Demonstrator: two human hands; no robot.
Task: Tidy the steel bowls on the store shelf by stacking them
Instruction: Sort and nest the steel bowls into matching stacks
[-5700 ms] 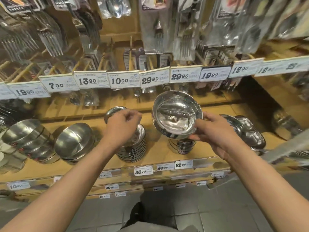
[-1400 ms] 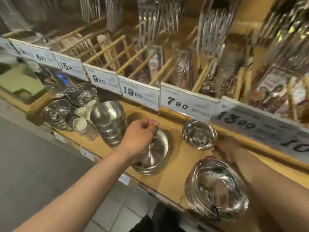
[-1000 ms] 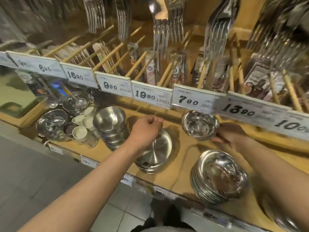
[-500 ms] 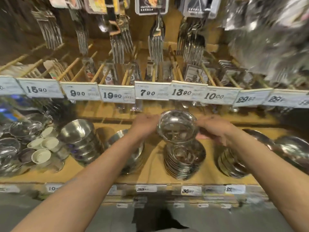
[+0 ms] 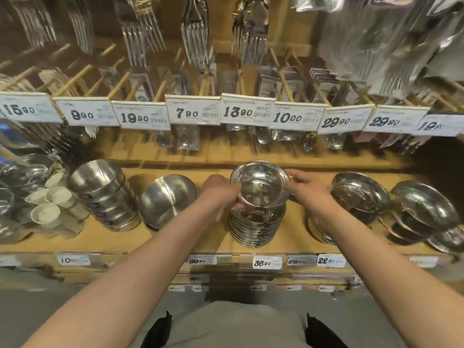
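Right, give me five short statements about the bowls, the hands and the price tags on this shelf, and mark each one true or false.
1. Both hands hold one small steel bowl. True: the left hand and the right hand grip opposite sides of its rim.
2. The held bowl is upside down. False: its opening faces up.
3. It is directly above a stack of steel bowls. True.
4. The price tag above the left hand reads 29.90. False: it reads 7.90.
5. The overturned bowl lies right of the right hand. False: it lies left of the left hand.
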